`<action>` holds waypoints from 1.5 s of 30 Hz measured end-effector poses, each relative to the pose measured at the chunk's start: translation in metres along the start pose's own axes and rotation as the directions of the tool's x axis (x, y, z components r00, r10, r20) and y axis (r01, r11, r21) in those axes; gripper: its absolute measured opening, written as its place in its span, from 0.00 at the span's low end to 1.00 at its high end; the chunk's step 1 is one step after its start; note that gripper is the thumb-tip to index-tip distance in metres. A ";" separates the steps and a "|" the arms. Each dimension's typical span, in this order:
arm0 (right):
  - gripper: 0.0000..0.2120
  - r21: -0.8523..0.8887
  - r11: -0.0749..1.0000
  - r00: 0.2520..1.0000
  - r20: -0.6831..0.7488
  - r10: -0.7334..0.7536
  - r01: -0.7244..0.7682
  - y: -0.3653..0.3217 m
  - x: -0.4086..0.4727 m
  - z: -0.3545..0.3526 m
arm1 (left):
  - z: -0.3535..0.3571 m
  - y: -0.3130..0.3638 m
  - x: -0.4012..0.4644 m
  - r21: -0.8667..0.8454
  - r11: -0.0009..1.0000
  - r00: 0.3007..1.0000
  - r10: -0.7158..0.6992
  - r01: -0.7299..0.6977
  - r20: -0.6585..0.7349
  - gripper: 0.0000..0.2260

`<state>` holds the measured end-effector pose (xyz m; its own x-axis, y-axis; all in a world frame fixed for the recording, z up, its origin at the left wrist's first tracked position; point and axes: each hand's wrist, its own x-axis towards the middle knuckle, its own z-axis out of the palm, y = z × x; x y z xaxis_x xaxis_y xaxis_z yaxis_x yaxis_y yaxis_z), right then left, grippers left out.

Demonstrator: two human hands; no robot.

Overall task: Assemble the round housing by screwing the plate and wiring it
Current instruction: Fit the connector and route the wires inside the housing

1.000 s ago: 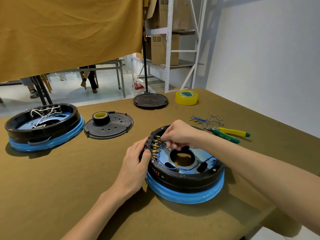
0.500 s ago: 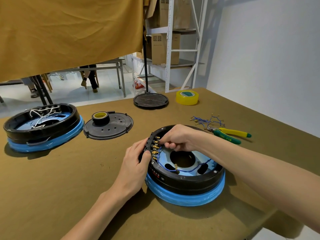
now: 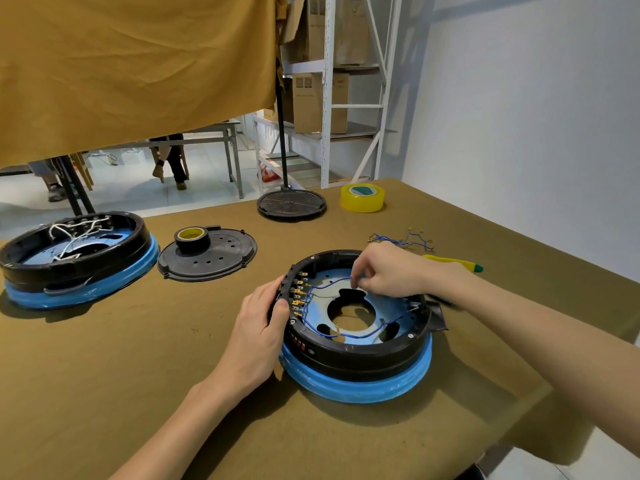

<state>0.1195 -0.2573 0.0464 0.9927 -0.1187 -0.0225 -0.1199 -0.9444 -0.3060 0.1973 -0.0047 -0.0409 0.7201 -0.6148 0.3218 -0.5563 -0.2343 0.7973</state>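
Note:
A round black housing [image 3: 356, 355] on a blue base sits in front of me on the olive-covered table. Inside it lies a blue plate [image 3: 388, 306] with a large centre hole. A row of brass terminals [image 3: 298, 296] lines the housing's left inner wall. Blue wires [image 3: 325, 284] run from them across the plate. My left hand [image 3: 263, 327] grips the housing's left rim. Over the plate, my right hand [image 3: 384, 271] pinches a blue wire with curled fingers.
A second housing [image 3: 72, 258] with white wires stands at the far left. Next to it lies a black cover plate [image 3: 207, 254] with a tape roll [image 3: 191, 239] on it. Spare blue wires [image 3: 401, 239], yellow-green pliers [image 3: 453, 263], yellow tape [image 3: 362, 197] and a round stand base [image 3: 291, 204] lie beyond.
My right hand has moved right from the terminal row toward the plate's middle, drawing a blue wire with it. My left hand has stayed on the rim.

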 end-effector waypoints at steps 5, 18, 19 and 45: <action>0.06 0.293 0.953 0.995 -0.077 -0.056 0.077 -0.001 -0.009 -0.010 | 0.000 -0.001 0.000 0.008 1.000 1.000 0.006 -0.006 0.002 0.35; 0.08 0.137 0.978 0.983 -0.117 -0.144 0.160 -0.011 -0.040 -0.008 | 0.000 -0.003 -0.001 0.019 1.000 1.000 0.012 -0.012 -0.011 0.34; 0.09 0.119 0.984 0.986 -0.111 -0.122 0.135 -0.008 -0.043 -0.012 | 0.000 -0.002 -0.001 0.016 1.000 1.000 0.010 -0.010 -0.013 0.35; 0.12 0.933 0.354 0.998 -0.047 -0.044 0.059 -0.001 -0.075 -0.023 | 0.019 0.095 0.017 -0.075 0.966 0.957 0.257 -0.249 0.134 0.12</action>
<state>0.0452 -0.2541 0.0703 0.9952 -0.0910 0.0355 0.0306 -0.0552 -0.9980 0.1488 -0.0517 0.0302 0.4900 -0.7498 0.4445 -0.6855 -0.0165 0.7279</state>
